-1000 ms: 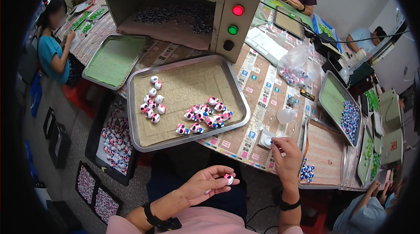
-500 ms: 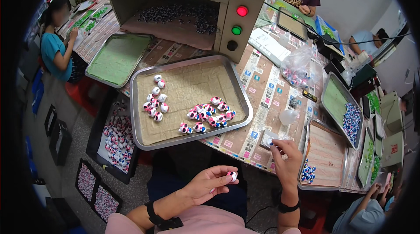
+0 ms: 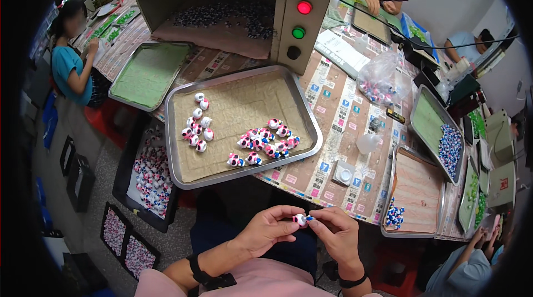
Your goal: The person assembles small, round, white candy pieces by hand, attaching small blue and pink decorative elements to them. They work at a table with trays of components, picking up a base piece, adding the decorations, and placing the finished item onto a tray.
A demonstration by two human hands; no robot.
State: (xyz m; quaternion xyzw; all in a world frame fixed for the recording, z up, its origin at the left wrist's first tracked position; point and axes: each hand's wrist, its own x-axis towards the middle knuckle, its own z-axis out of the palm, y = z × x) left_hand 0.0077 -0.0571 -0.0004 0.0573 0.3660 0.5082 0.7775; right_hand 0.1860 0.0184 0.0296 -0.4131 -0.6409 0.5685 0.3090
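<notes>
In front of my body, my left hand [image 3: 267, 231] pinches a small white-and-pink figurine head [image 3: 300, 220] with black eye patches. My right hand [image 3: 336, 235] grips a tiny blue-and-white piece [image 3: 310, 218] between thumb and fingertip, and the piece meets the right side of the head. Beyond my hands lies a metal tray [image 3: 244, 97] lined with brown paper. On its left are loose white-and-pink heads [image 3: 197, 125]. To its right sits a cluster of heads joined to blue parts [image 3: 261, 140]. A small square holder with a round white cup [image 3: 344, 174] stands right of the tray.
At right, a paper-lined tray [image 3: 416, 197] holds blue-and-white pieces [image 3: 395, 216]. A green-lined tray [image 3: 433, 111] is behind it. An oven [image 3: 302, 19] stands at the back. A plastic bag [image 3: 383, 77] and bottle [image 3: 367, 143] sit on the table; a black crate [image 3: 125, 197] is lower left.
My right hand has moved left from the small white holder, bringing the blue piece against the head. My left hand has stayed nearly in place. The co-worker at the back has moved their arms.
</notes>
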